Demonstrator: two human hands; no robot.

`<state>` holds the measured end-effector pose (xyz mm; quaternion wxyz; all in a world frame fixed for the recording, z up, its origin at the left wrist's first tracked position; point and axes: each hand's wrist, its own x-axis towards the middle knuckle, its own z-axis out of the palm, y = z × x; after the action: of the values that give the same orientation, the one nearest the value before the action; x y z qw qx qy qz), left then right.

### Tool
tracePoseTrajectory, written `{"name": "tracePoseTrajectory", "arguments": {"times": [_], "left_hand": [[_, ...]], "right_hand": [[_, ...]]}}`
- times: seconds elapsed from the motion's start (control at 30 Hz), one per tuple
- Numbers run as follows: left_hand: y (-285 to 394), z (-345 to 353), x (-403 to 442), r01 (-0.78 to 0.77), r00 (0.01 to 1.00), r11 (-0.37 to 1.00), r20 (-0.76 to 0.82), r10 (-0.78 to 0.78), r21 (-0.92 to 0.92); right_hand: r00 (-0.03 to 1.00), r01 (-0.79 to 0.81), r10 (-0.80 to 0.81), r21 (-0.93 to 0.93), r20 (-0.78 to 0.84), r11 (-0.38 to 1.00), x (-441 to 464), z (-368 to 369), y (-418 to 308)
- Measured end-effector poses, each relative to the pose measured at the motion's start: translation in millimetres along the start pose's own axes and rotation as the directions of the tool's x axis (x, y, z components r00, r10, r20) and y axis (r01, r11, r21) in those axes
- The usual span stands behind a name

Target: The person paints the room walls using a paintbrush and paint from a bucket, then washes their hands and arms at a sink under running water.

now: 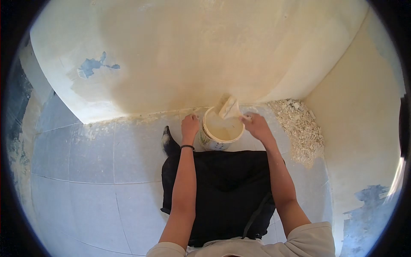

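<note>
My right hand (257, 126) grips the handle of a wide brush (230, 109). The brush head is coated in pale paint or wash and tilts above the far right rim of a bucket (207, 139). Cloudy, cream-coloured liquid (222, 130) fills part of the bucket, which stands on the floor by the wall. Just left of the bucket, my left hand (190, 125) is curled into a loose fist, and nothing shows in it. A dark band circles that wrist.
Ahead rises a damp-looking cream wall (171, 55) with a peeled blue patch (92, 66). Flaked debris (299, 128) is heaped in the right corner. My dark shoe (168, 139) rests on the tiled floor (90, 150), and black cloth (227, 188) covers my legs.
</note>
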<state>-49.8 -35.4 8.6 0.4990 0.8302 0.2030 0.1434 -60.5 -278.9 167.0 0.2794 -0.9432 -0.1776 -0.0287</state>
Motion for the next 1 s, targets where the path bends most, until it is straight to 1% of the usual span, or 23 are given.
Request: {"name": "tracePoseTrajectory", "arguments": {"times": [0.03,0.1,0.13,0.2,0.23,0.3,0.33,0.4,0.43,0.5,0.57,0.6,0.67,0.77,0.83,0.9,0.93,0.97,1.0], "left_hand": [[0,0,0,0.012,1.000,0.999,0.002,-0.012,0.033],[0,0,-1,0.032,0.999,0.994,0.006,-0.033,0.106],[-1,0,-1,0.047,0.999,0.994,0.013,-0.049,0.094],[-4,0,0,0.075,0.997,0.995,0.020,-0.077,0.069],[-6,1,1,0.049,0.999,0.996,0.018,-0.050,0.077],[-12,1,0,-0.001,1.000,0.996,0.020,-0.001,0.094],[-5,-4,-4,0.013,0.999,0.996,0.044,-0.017,0.088],[8,-14,-10,0.041,0.995,0.996,0.087,-0.048,0.073],[5,-12,-9,0.026,0.997,0.997,0.074,-0.031,0.070],[-1,-5,-3,-0.007,0.999,0.998,0.047,0.004,0.062],[1,-2,1,0.025,0.992,0.999,0.126,-0.022,-0.028],[1,-1,2,0.044,0.986,0.997,0.166,-0.031,-0.071],[12,-7,-2,0.075,0.976,0.996,0.206,-0.063,-0.052],[20,-9,-4,0.077,0.972,0.997,0.225,-0.071,-0.016],[20,-7,-3,0.058,0.975,0.998,0.213,-0.059,0.013],[14,-2,0,0.034,0.980,0.998,0.195,-0.044,0.055],[12,0,0,0.030,0.978,0.998,0.204,-0.039,0.050],[9,1,1,0.026,0.976,0.999,0.213,-0.035,0.045],[7,2,2,0.022,0.975,0.999,0.222,-0.031,0.044]], "right_hand": [[0.999,0.014,-0.015,-0.023,-0.037,1.000,5,-9,-7],[0.997,-0.006,0.007,0.015,-0.076,1.000,25,-19,-22],[0.995,-0.013,0.017,0.036,-0.097,0.999,37,-22,-28],[0.989,0.063,-0.064,-0.009,-0.134,0.998,61,-16,-32],[0.983,0.102,-0.106,-0.034,-0.151,0.994,72,-13,-33],[0.983,0.096,-0.114,-0.127,-0.142,0.987,90,-5,-33],[0.984,0.090,-0.115,-0.175,-0.134,0.980,97,0,-30],[0.978,0.044,-0.086,-0.218,-0.189,0.975,110,1,-8],[0.974,0.021,-0.074,-0.241,-0.216,0.970,117,-1,8],[0.959,-0.101,0.024,-0.263,-0.281,0.960,129,-15,44],[0.954,-0.120,0.038,-0.259,-0.298,0.958,132,-38,73],[0.940,-0.172,0.076,-0.273,-0.331,0.946,135,-46,89],[0.905,-0.281,0.150,-0.293,-0.399,0.914,140,-52,116],[0.873,-0.258,0.076,-0.324,-0.481,0.910,145,-36,135],[0.885,-0.045,-0.185,-0.474,-0.427,0.879,157,-9,139],[0.841,0.121,-0.430,-0.659,-0.330,0.742,148,31,97],[0.895,0.095,-0.315,-0.553,-0.317,0.828,149,58,72],[0.960,0.009,-0.113,-0.379,-0.255,0.926,143,77,30],[0.938,0.040,-0.121,-0.243,-0.326,0.969,125,88,-17]]}}
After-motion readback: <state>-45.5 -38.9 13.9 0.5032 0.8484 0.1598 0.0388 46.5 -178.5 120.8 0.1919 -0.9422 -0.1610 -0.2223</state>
